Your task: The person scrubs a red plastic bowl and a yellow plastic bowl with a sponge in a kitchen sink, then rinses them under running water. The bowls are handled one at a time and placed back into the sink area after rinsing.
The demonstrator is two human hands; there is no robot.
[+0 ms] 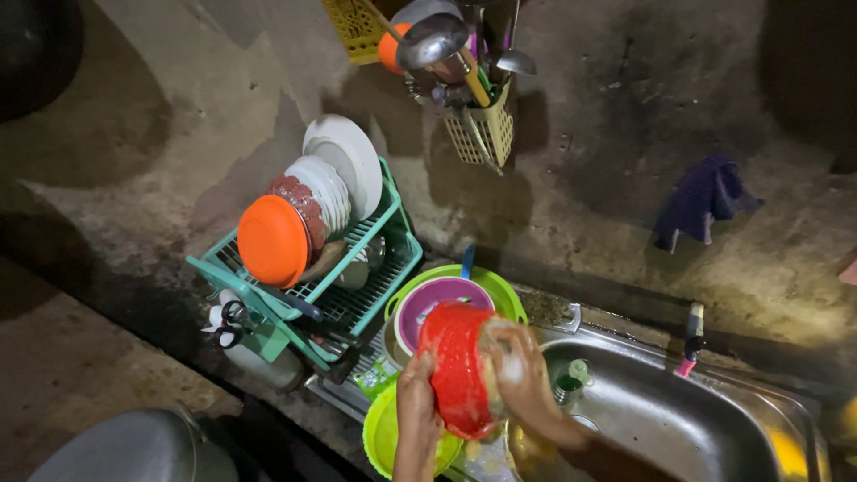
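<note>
Against the rough, stained wall [625,161] sits the steel sink [678,419], its basin running off to the lower right. Left of it a teal dish rack [357,295] stands tilted on the worktop, loaded with white plates [344,161] on edge and an orange bowl [272,241] turned face-out. A pale utensil basket [486,134] hangs on the wall above, stuffed with ladles and spoons; a dark blue cloth [705,201] hangs further right. Just beside the sink's left edge a purple bowl [437,299] nests inside a green one [504,290], and another green bowl [384,433] lies lower, partly under the forearm.

Over the sink's left rim a red plastic bowl [455,366] is held up on edge, its long axis running roughly top to bottom, its wet surface catching the light. It lies between both hands. The left hand [418,393] is curled around its left rim from below, fingers wrapped and gripping. The right hand [518,370] is pressed against its right side, closed on a soapy sponge [504,357] that touches the bowl, so the bowl lies just left of that hand. Both hands touch it; neither is nearer.
</note>
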